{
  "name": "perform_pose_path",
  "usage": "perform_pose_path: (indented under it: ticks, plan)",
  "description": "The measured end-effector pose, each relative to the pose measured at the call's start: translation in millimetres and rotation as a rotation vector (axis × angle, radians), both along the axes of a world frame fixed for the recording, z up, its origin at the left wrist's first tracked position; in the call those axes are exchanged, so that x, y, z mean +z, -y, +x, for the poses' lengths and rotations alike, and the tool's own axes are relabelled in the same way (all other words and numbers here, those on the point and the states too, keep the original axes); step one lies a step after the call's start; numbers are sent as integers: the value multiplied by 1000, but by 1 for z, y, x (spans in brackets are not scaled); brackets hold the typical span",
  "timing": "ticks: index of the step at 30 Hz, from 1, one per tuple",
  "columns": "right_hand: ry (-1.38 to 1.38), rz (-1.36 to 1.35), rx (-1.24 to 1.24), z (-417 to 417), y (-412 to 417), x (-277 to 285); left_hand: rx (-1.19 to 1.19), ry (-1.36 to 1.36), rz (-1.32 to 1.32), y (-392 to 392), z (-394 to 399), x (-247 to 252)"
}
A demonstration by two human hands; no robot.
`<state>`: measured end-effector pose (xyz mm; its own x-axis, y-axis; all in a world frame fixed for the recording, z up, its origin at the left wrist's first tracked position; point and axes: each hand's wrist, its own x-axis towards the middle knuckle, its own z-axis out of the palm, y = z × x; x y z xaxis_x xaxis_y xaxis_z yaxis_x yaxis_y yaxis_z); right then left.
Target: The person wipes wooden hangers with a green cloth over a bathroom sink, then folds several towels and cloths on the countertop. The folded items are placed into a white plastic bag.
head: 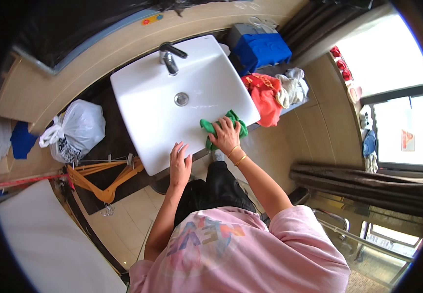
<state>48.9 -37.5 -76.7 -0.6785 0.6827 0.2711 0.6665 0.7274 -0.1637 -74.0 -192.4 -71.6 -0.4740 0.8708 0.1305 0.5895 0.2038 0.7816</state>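
Observation:
A white ceramic washbasin (152, 121) stands before me, with a chrome single-lever faucet (170, 60) at its far side and a metal drain (181, 99) in the bowl. My right hand (226, 136) presses on a crumpled green cloth (241, 128) on the basin's near right rim, with part of the cloth over the edge. Two gold-coloured bangles circle that wrist. On the near rim, left of the cloth, rests my left hand (179, 161), its fingers a little apart and nothing in them.
Left of the basin are a knotted white plastic bag (83, 124) and several wooden clothes hangers (105, 190). To the right lie red cloths (264, 99), whitish cloths (293, 88) and a box under a blue cloth (262, 51). A dark curtain (358, 183) hangs by the window.

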Motion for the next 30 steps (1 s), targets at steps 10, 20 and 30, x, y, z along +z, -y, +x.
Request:
perform_pose_path:
  ticks: [10,20,30]
  plan:
    - [-78,-106,132,-36,31,-4,81,238,-90,-41,10,8]
    - [-51,-177,377,58,-94,15,-10,241,-164,-152,69,5]
    - [-198,-375,244,117,-169,28,24,-197,-353,-243,115,-10]
